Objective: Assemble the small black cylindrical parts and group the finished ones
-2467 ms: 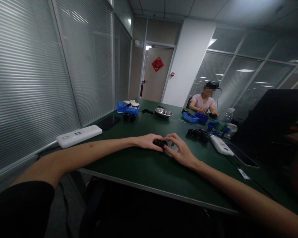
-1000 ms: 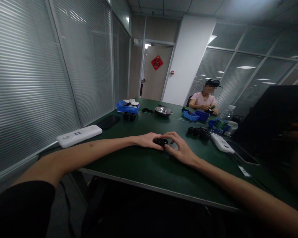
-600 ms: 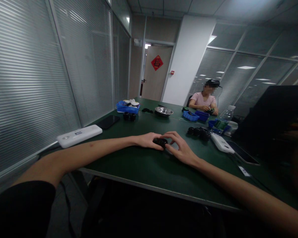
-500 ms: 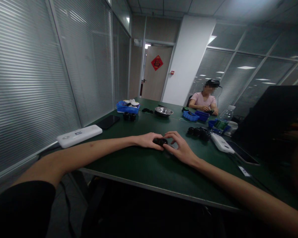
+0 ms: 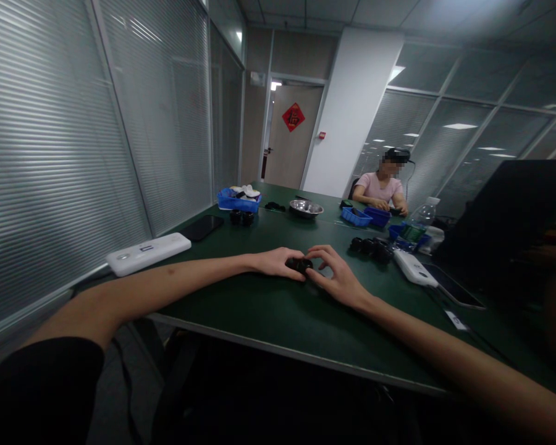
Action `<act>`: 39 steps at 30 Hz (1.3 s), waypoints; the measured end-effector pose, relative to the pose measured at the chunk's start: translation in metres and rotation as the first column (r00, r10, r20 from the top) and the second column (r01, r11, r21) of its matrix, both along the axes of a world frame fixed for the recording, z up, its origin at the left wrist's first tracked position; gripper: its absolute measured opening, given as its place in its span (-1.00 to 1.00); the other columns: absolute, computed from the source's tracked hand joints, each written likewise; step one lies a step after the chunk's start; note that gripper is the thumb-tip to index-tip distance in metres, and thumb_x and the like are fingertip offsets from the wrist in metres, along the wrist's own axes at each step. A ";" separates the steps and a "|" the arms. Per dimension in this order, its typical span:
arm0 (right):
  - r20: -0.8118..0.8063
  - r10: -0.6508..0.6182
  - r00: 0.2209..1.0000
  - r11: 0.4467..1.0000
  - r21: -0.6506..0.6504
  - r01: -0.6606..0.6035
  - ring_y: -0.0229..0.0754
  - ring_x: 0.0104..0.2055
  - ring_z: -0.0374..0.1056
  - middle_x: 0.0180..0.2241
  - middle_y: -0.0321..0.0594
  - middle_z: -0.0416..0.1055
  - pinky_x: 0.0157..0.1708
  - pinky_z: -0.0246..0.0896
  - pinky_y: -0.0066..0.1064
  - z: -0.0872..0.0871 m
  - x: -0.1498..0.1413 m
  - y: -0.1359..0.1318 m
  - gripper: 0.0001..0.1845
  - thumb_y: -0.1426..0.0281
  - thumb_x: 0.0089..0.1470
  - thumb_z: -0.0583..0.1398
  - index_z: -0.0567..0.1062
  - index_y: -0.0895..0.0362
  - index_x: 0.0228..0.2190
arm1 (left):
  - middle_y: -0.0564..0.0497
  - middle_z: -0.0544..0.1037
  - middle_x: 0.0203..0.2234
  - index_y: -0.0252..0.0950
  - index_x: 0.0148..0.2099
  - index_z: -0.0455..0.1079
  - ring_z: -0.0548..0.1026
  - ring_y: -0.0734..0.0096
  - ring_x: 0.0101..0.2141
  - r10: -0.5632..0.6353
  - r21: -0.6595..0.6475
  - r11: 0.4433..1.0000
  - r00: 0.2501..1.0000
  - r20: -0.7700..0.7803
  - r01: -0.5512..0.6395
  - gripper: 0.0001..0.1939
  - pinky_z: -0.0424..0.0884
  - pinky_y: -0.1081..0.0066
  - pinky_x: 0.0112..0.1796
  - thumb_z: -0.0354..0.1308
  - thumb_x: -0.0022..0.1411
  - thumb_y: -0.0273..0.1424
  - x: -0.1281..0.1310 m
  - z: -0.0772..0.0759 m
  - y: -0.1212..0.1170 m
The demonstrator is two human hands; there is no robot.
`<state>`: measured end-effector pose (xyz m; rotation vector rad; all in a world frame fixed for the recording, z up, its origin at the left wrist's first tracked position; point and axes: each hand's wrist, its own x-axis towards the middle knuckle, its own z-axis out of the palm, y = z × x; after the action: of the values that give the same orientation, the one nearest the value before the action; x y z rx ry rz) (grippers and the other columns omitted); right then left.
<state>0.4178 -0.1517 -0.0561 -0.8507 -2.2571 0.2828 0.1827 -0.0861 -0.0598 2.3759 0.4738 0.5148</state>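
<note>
In the middle of the green table (image 5: 259, 303) lies a small black rounded part (image 5: 298, 266), too dark to name more exactly. From the left, my left hand (image 5: 278, 262) grips it between thumb and fingers. My right hand (image 5: 334, 277) closes on its right end with curved fingers, the thumb and fingertips touching it. Both hands rest low, close to the tabletop. Palms and fingers cover part of the black piece.
White power banks (image 5: 149, 254) (image 5: 414, 268) lie left and right. Black round parts (image 5: 370, 248) stand right, more (image 5: 241, 217) by a blue basket (image 5: 239, 201). A metal bowl (image 5: 306, 209), bottle (image 5: 417, 225) and dark monitor (image 5: 514, 235) are beyond. A co-worker (image 5: 380, 188) sits opposite.
My hands and the black part stay almost where they were, with a very slight shift of the right thumb. Across the table, the co-worker's hands have moved a little apart.
</note>
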 end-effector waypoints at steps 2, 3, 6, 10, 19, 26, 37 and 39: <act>0.016 0.027 1.000 1.000 -0.008 -0.027 0.01 0.15 0.31 0.10 -0.08 0.31 -0.02 0.42 -0.14 0.001 0.001 -0.001 -0.73 0.34 0.29 0.18 0.47 0.00 0.02 | -0.04 0.48 -0.19 -0.37 0.06 0.44 0.43 0.31 -0.20 -0.004 -0.013 1.000 1.000 0.005 0.005 -0.51 0.30 0.39 -0.20 0.31 0.23 -0.14 0.000 0.000 0.000; 0.021 0.037 0.999 0.999 -0.011 -0.037 0.00 0.15 0.30 0.10 -0.09 0.31 -0.01 0.41 -0.14 0.001 0.001 -0.001 -0.72 0.35 0.30 0.16 0.47 -0.01 0.03 | -0.04 0.48 -0.18 -0.37 0.07 0.44 0.43 0.31 -0.19 -0.005 -0.019 1.000 1.000 0.006 0.005 -0.51 0.31 0.39 -0.19 0.31 0.23 -0.14 0.000 0.000 0.000; 0.014 0.034 0.999 0.999 -0.010 -0.033 0.00 0.14 0.31 0.10 -0.09 0.30 -0.02 0.42 -0.15 0.001 0.000 -0.001 -0.71 0.34 0.30 0.17 0.46 -0.01 0.04 | -0.04 0.49 -0.17 -0.36 0.08 0.44 0.44 0.30 -0.17 -0.010 -0.037 0.999 1.000 0.018 0.011 -0.51 0.31 0.39 -0.17 0.31 0.23 -0.16 0.001 -0.001 0.001; -0.007 -0.014 1.000 1.000 0.013 0.014 0.02 0.13 0.32 0.08 -0.08 0.31 -0.09 0.44 -0.17 -0.001 -0.001 0.001 -0.73 0.26 0.26 0.23 0.48 0.01 -0.01 | -0.03 0.49 -0.17 -0.36 0.07 0.44 0.44 0.30 -0.17 -0.016 -0.013 1.000 1.000 0.023 0.016 -0.52 0.30 0.39 -0.17 0.31 0.22 -0.15 0.001 -0.003 0.001; 0.010 0.033 0.999 0.999 0.000 -0.033 0.01 0.14 0.31 0.10 -0.08 0.30 -0.03 0.43 -0.13 0.000 -0.001 -0.001 -0.70 0.34 0.29 0.17 0.45 -0.01 0.05 | -0.04 0.49 -0.17 -0.34 0.09 0.44 0.44 0.30 -0.18 -0.014 -0.017 1.000 1.000 0.019 0.015 -0.49 0.31 0.38 -0.18 0.31 0.22 -0.11 0.000 -0.002 0.002; 0.001 0.013 1.000 1.000 -0.007 -0.013 0.02 0.12 0.33 0.10 -0.07 0.30 -0.09 0.46 -0.16 0.001 -0.001 -0.003 -0.73 0.31 0.26 0.21 0.47 0.02 -0.01 | -0.02 0.48 -0.20 -0.35 0.05 0.44 0.43 0.32 -0.20 -0.009 -0.018 1.000 1.000 0.015 0.009 -0.53 0.30 0.39 -0.20 0.31 0.23 -0.15 0.001 -0.001 0.000; -0.001 -0.006 1.000 1.000 0.002 0.006 0.03 0.12 0.33 0.10 -0.05 0.31 -0.11 0.48 -0.16 -0.001 -0.002 -0.001 -0.73 0.29 0.25 0.23 0.46 0.03 -0.02 | -0.01 0.47 -0.22 -0.36 0.03 0.44 0.43 0.33 -0.22 0.002 0.002 1.000 1.000 -0.003 -0.002 -0.52 0.29 0.40 -0.22 0.30 0.22 -0.11 0.000 0.000 0.000; 0.011 0.024 1.000 1.000 -0.003 -0.024 0.02 0.13 0.32 0.11 -0.06 0.30 -0.07 0.47 -0.14 -0.001 -0.001 -0.002 -0.72 0.32 0.27 0.19 0.46 0.01 0.02 | -0.02 0.48 -0.19 -0.36 0.05 0.43 0.43 0.32 -0.19 0.010 -0.016 1.000 1.000 -0.003 -0.010 -0.50 0.29 0.39 -0.20 0.30 0.21 -0.11 0.001 -0.001 0.000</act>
<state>0.4163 -0.1532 -0.0566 -0.8289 -2.2792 0.2936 0.1834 -0.0861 -0.0605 2.3598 0.4902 0.5105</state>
